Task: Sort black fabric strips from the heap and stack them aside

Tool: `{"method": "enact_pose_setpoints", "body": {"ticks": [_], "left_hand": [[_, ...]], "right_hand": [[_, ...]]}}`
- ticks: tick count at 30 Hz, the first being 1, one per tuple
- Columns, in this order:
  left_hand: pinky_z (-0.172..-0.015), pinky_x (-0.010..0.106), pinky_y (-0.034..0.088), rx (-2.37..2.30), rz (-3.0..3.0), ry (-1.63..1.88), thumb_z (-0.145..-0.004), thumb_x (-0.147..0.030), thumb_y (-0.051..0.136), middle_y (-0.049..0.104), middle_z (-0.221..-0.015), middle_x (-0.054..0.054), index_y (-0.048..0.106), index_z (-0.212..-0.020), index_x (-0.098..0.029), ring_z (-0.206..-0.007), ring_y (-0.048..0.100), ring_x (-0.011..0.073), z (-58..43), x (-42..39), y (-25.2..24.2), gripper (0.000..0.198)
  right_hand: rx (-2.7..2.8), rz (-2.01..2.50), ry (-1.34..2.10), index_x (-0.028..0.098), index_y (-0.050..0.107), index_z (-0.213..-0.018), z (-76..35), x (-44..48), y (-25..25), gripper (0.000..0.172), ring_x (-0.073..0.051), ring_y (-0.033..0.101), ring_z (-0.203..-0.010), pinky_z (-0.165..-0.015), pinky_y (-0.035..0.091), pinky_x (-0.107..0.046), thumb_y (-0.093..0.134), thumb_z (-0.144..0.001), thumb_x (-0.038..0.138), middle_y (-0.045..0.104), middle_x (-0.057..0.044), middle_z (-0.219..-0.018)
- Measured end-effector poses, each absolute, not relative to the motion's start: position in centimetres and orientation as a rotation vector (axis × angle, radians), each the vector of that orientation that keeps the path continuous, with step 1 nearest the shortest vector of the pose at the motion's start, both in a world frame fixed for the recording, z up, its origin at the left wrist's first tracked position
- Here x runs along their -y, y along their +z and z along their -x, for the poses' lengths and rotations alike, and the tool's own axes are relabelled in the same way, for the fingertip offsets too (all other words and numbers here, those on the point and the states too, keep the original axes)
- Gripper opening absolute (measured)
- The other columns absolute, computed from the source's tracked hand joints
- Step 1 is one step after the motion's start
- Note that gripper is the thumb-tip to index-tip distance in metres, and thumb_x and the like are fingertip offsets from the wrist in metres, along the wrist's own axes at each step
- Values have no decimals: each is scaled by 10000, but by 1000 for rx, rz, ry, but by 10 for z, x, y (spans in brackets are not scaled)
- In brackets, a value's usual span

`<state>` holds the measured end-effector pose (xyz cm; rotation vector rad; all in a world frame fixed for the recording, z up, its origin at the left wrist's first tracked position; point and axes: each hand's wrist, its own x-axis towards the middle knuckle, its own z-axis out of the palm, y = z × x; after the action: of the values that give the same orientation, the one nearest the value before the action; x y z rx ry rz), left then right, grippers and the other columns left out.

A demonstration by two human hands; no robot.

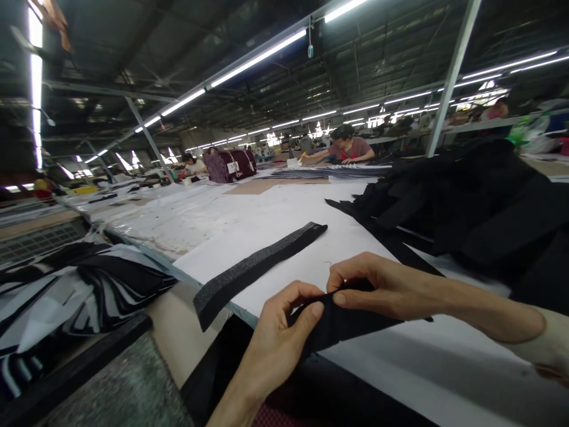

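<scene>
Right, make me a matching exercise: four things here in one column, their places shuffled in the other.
1. Long grey-and-black fabric strip
2. Plain black fabric piece
3. Maroon bag with white tags
4. Big heap of black fabric

A. Toward the back of the white tabletop
B. Lying untouched, one end past the tabletop's edge
C. At the picture's right
D. Held by the left hand and right hand

Pairs: 1-B, 2-D, 3-A, 4-C

**Legible Lettering: None**

I can read no wording: the white tags point(232, 168) on the maroon bag point(247, 160) and the pale mark point(317, 226) on the dark strip point(262, 270) before me are too small to decipher.
</scene>
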<state>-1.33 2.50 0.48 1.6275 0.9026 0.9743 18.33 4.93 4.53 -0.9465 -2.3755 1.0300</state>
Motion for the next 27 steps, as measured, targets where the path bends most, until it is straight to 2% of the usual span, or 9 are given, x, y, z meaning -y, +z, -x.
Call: {"method": "enact_pose_setpoints", "body": {"ticks": [4, 10, 15, 20, 27], "left_hand": [[-586, 198, 360, -899, -1542, 940, -804, -352, 557, 515, -706, -16, 548, -783, -166, -664, 468, 105, 12, -22, 2, 187], [-602, 205, 339, -1000, -1708, 1004, -815, -299, 525, 488, -671, -23, 528, -726, -171, -659, 434, 106, 7, -16, 4, 156], [-579, 199, 321, -929, -1615, 1072, -818, -316, 535, 459, -673, -23, 528, -719, -166, -641, 397, 95, 4, -12, -1, 180], [-493, 182, 288, -724, -1231, 1014, -759, -348, 625, 426, -633, -31, 523, -730, -163, -550, 356, 68, 8, -12, -7, 213], [-508, 174, 305, -621, -1080, 987, -748, -332, 634, 425, -631, -30, 536, -746, -162, -550, 368, 64, 10, -15, -5, 196]], "right_hand": [[2402, 929, 1066, 150, 592, -828, -183, -48, 44, 263, -90, 352, -561, -496, 299, -216, 474, -862, 383, 429, 32, -616], [2423, 883, 1001, 124, 608, -795, -178, -42, 44, 131, -88, 403, -570, -501, 324, -203, 515, -794, 217, 497, 20, -621], [2297, 923, 1023, 135, 570, -715, -171, -36, 40, 90, -60, 322, -480, -416, 241, -185, 484, -734, 120, 409, 59, -526], [2132, 813, 1263, 137, 548, -732, -169, -39, 28, 73, -56, 282, -480, -418, 217, -189, 487, -740, 175, 362, 65, -537], [2022, 780, 1468, 140, 534, -761, -170, -44, 25, 133, -63, 307, -509, -444, 227, -197, 516, -739, 269, 385, 53, -578]]}}
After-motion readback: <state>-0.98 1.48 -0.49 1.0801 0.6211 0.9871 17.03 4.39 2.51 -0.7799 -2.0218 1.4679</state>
